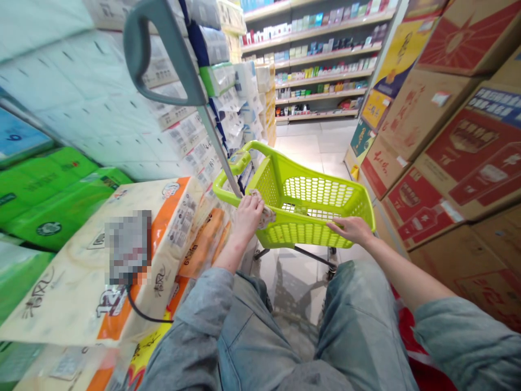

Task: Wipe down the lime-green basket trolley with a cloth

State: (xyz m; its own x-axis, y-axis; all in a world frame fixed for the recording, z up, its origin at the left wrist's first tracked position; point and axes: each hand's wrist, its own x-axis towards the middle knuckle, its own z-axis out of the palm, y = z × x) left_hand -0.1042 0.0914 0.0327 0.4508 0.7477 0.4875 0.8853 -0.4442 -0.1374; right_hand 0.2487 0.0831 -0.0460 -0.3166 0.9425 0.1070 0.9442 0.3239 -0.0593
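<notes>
In the head view, a lime-green plastic shopping cart [309, 233] stands on the floor in front of my knees, its slotted basket holding nothing that I can make out. My left hand [249, 213] presses a crumpled patterned cloth [266, 215] against the near rim, close to the handle end. My right hand [353, 229] grips the same rim toward the far right end, fingers over the edge. A grey loop handle [195, 81] on a metal pole rises behind the cart's left end.
Tissue packs [163, 201] are piled along my left, with a pixelated device [128, 247] and black cable on top. Stacked cartons [431, 157] line the right side. Beyond the tiled aisle [325, 138] are shelves [321, 70] of small boxed goods.
</notes>
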